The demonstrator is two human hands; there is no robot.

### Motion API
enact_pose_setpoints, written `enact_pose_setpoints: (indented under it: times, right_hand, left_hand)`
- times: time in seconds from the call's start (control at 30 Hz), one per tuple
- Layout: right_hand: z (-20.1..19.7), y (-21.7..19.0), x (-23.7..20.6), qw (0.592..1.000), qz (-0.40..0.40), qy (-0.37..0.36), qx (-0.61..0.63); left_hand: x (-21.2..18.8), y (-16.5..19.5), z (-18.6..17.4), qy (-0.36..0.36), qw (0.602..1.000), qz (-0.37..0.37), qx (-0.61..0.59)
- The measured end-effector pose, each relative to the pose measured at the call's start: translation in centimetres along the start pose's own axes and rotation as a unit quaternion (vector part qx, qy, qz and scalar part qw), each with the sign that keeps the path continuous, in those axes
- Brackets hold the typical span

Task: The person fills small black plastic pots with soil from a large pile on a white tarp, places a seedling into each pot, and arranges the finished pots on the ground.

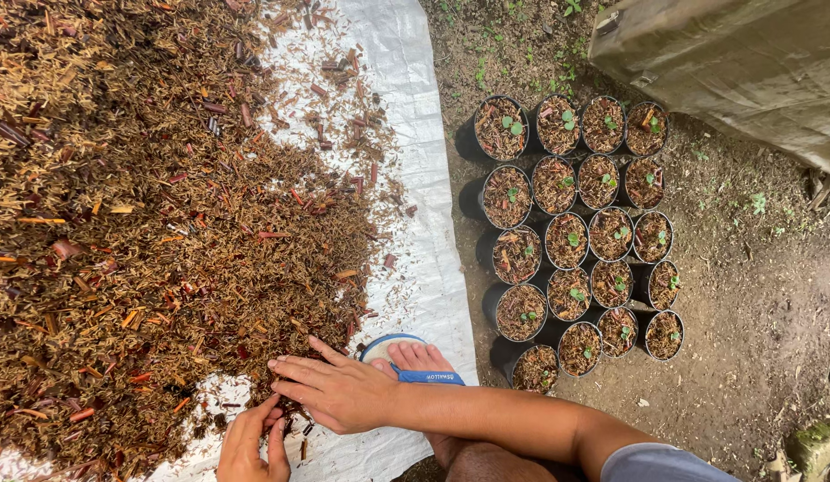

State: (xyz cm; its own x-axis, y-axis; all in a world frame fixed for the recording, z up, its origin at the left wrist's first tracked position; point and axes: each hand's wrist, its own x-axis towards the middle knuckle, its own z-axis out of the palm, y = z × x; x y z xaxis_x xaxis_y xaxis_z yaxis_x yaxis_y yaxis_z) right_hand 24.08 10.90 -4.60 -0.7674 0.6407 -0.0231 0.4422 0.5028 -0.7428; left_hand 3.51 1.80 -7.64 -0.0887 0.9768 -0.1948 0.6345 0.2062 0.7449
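Big heap of brown mulch (147, 205) spreads over a white tarp (415, 178), reaching up and away from both hands; its near edge lies right under the fingertips. Right hand (339, 391) rests flat at that edge, fingers together, pointing across toward the heap, clamped on nothing; left hand (250, 442) sits just below it, fingers curled in loose bits, grip can't be told. Beyond the right forearm: sandalled foot (415, 361), then rows of black seedling pots (580, 232) on bare soil.
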Motion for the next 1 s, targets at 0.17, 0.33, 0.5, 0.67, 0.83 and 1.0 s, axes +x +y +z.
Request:
enact_pose_setpoints:
  times: [0.17, 0.33, 0.5, 0.67, 0.83, 1.0]
  right_hand:
    - [-0.2, -0.1, 0.1, 1.000, -0.002, 0.000, -0.010]
    - [-0.7, -0.3, 0.4, 0.999, -0.005, -0.005, -0.039]
    - [-0.8, -0.8, 1.8, 0.995, -0.035, 0.005, -0.098]
    - [-0.4, -1.4, 3.7, 0.985, -0.110, -0.017, -0.130]
    - [0.9, -1.1, 4.9, 0.986, -0.139, -0.026, -0.083]
    - [0.5, 0.9, 5.5, 0.970, -0.162, -0.054, -0.175]
  left_hand:
    - [-0.1, 0.0, 0.3, -0.006, 0.999, -0.049, -0.014]
    - [0.5, 0.6, 0.1, -0.006, 0.999, -0.047, 0.001]
    - [0.4, 1.2, -0.2, 0.054, 0.994, -0.097, -0.006]
    - [-0.1, 0.7, -0.6, 0.117, 0.979, -0.161, -0.031]
    - [0.0, 0.3, -1.6, 0.156, 0.985, -0.076, -0.024]
    - [0.3, 1.8, -2.5, 0.156, 0.987, -0.027, -0.019]
